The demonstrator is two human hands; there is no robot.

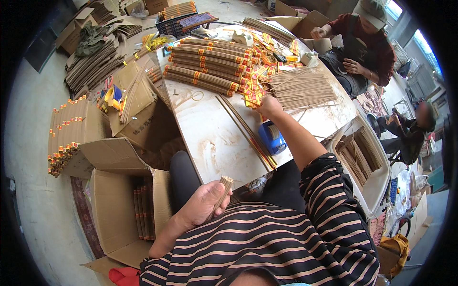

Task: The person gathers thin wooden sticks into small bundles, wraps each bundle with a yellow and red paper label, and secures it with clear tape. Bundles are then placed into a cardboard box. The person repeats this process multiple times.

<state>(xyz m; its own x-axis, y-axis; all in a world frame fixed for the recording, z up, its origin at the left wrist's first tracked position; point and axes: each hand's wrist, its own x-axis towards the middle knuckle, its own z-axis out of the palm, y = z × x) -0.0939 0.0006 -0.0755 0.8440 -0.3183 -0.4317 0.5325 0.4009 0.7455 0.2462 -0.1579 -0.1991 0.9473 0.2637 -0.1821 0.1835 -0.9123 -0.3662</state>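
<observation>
My left hand (205, 202) is wrapped round a bundle of thin brown incense sticks (226, 182), held upright near my body below the table's front edge. Across the table, my right hand (270, 106) has its fingers curled together at the edge of a pile of red and yellow paper labels (256, 90). What its fingertips hold is too small to make out. Just right of that hand lies a spread heap of loose incense sticks (303, 88). A blue tape dispenser (272, 138) stands on the table under my right forearm.
Labelled incense bundles (205, 66) are stacked on the white table (205, 128). Long thin rods (245, 133) lie near its middle. An open carton (107, 209) stands at left, a white tub of sticks (360, 157) at right. A co-worker (367, 52) sits across the far right corner.
</observation>
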